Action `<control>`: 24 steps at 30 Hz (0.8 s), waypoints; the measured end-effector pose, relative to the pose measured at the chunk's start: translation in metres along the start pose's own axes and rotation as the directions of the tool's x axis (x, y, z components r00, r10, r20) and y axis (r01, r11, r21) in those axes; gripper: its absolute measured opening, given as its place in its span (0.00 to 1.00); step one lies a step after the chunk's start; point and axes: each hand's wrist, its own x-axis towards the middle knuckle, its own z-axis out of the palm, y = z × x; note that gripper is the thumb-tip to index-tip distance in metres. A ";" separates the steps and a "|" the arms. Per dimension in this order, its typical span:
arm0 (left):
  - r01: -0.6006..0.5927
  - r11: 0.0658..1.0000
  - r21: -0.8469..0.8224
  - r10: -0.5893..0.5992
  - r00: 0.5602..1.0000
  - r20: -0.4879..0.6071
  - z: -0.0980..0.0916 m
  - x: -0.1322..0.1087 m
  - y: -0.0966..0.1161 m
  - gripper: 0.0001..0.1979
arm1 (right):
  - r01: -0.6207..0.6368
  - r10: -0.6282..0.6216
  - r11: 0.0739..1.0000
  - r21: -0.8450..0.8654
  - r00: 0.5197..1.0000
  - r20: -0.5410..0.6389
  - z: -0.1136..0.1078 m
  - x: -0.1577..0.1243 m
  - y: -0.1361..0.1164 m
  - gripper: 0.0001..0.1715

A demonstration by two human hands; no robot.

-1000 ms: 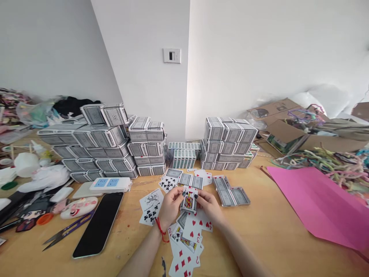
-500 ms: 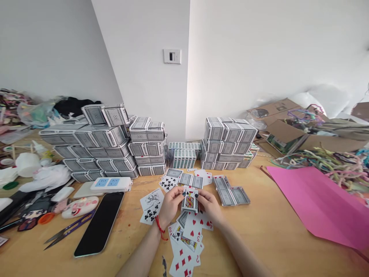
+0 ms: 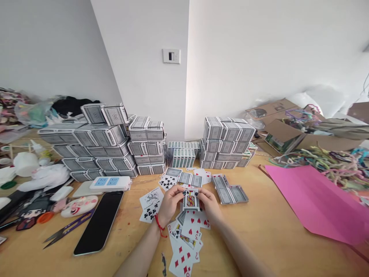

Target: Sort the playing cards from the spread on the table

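Between both hands is a small piece made of folded playing cards (image 3: 190, 200), with a face card showing on top. My left hand (image 3: 170, 204) pinches its left side, and a red string bracelet circles that wrist. My right hand (image 3: 210, 204) grips the right side, thumb on the upper corner. Loose playing cards (image 3: 184, 252) lie face up in an overlapping spread below the hands. A joker card (image 3: 152, 197) and a club card rest left of my left hand. Right of my right hand sits an L-shaped folded-card piece (image 3: 229, 190).
Stacked card blocks (image 3: 100, 138) stand at the left, more card blocks (image 3: 227, 142) at the right. Card packs (image 3: 183, 157) sit between them. A phone (image 3: 99, 223), scissors (image 3: 67, 229) and a power strip (image 3: 110, 183) lie left; a pink sheet (image 3: 314, 204) lies right.
The held folded-card piece has tilted slightly, so the face card on top shows more fully. Both hands keep their grip and stay in nearly the same place.
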 end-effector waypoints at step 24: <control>-0.038 0.993 0.114 0.036 0.999 0.015 0.004 -0.001 0.003 0.04 | -0.102 0.107 0.979 0.176 0.994 -0.019 0.003 -0.001 -0.008 0.05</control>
